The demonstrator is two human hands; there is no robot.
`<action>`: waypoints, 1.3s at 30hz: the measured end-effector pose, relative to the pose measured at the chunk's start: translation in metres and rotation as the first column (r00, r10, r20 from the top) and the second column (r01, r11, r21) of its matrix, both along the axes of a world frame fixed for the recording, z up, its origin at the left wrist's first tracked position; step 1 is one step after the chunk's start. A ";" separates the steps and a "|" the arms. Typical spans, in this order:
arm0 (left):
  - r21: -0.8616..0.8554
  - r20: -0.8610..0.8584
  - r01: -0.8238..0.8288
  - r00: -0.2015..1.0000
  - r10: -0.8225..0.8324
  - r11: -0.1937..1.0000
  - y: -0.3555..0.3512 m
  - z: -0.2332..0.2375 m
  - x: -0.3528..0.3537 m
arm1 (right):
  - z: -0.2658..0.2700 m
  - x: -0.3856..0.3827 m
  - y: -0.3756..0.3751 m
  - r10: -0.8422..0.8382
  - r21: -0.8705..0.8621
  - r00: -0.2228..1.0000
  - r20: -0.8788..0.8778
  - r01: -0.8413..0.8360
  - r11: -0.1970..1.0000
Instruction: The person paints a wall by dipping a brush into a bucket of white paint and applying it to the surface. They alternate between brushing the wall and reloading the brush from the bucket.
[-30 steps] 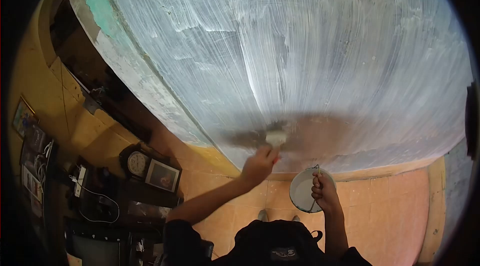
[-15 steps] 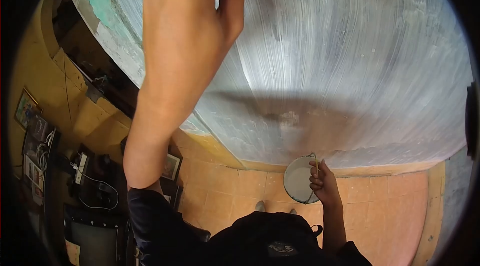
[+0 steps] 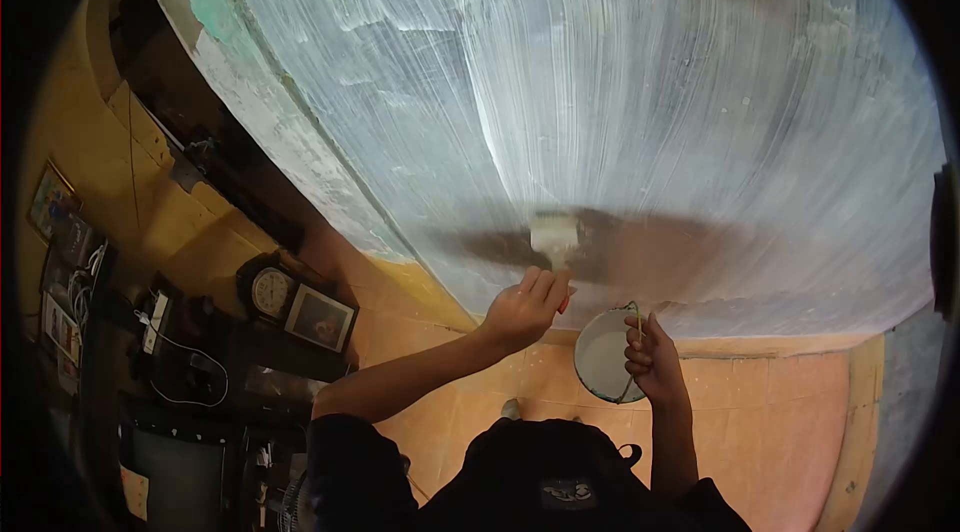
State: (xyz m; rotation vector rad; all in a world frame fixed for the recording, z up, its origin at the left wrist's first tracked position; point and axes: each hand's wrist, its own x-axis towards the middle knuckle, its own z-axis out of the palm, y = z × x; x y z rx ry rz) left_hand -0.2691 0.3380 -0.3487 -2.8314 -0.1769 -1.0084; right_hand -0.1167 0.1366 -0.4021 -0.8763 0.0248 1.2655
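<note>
My left hand is closed around the handle of a wide paint brush; a bit of red handle shows beside the fingers. The brush's pale head is at the lower part of a wall streaked with whitish paint. To the right, my right hand is closed on the thin wire handle of a round bucket. Whitish contents show inside the bucket, which hangs or rests low near the wall's base; whether it touches the floor I cannot tell.
Orange tiles cover the floor. At the left are a clock, a framed picture, a power strip with cables and a dark screen. A dark arched opening is in the yellow wall.
My left hand has come down from the top of the view with the brush, which now shows low on the wall. The right hand and bucket have barely shifted.
</note>
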 end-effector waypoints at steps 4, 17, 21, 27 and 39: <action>-0.219 -0.036 -0.004 0.999 -0.004 0.976 0.020 0.015 0.002 | -0.001 0.002 0.001 0.000 0.017 1.000 0.015 0.000 1.000; 0.391 0.544 -0.077 0.823 -0.163 0.917 0.077 0.257 -0.013 | -0.006 -0.005 0.008 0.038 0.032 0.997 -0.067 -0.036 0.999; 0.388 0.462 -0.154 0.886 -0.047 0.908 0.075 0.157 -0.006 | 0.003 -0.008 0.011 0.028 -0.015 0.994 -0.103 -0.030 0.999; 0.106 0.297 -0.125 0.951 0.088 0.987 0.052 -0.072 -0.027 | 0.007 -0.003 0.014 0.067 0.060 0.997 -0.045 -0.064 0.996; -0.319 -0.127 -0.096 0.990 0.058 0.943 0.029 -0.168 -0.030 | 0.000 -0.002 0.018 0.066 0.016 0.996 -0.056 -0.066 0.998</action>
